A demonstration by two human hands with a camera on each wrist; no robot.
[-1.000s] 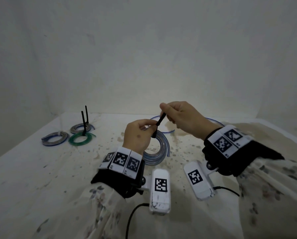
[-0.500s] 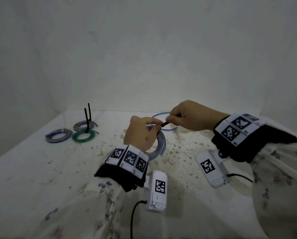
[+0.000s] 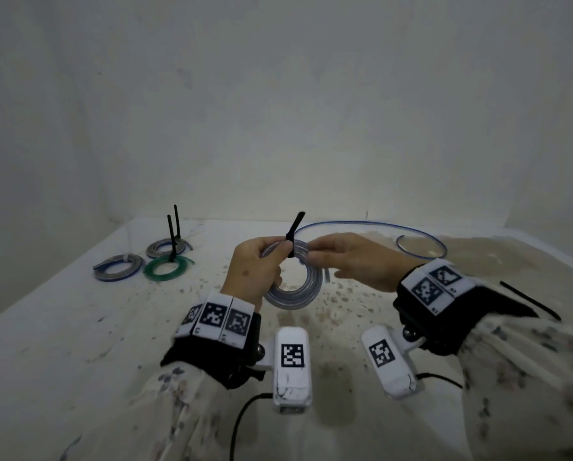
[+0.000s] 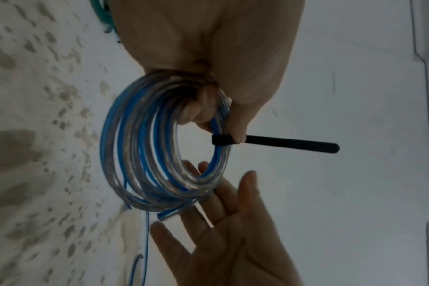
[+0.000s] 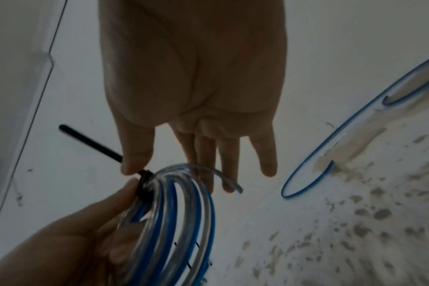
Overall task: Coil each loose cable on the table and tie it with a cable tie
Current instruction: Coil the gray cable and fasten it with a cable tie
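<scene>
My left hand (image 3: 256, 266) grips a coil of clear and blue cable (image 3: 295, 287) held up above the table (image 3: 79, 344). A black cable tie (image 3: 291, 242) is cinched round the top of the coil, its tail pointing up. In the left wrist view, the thumb and curled fingers (image 4: 201, 108) clamp the coil (image 4: 140, 147) just beside the tie (image 4: 289, 145). My right hand (image 3: 338, 257) lies open beside the coil, its straight fingers (image 5: 208, 154) reaching past the strands (image 5: 184, 212); it holds nothing. The thumb tip is close to the tie (image 5: 145, 183).
Three coils lie at the back left: grey-blue (image 3: 118, 269), grey (image 3: 165, 247) and green (image 3: 168, 267), two with tie tails standing up. A loose blue cable (image 3: 411, 232) curves across the back right. One spare black tie (image 3: 529, 301) lies by my right sleeve. Walls close in all round.
My right hand was pinching and pulling the tie's tail; it has let go and its fingers are now spread. The tail now stands upright on the coil.
</scene>
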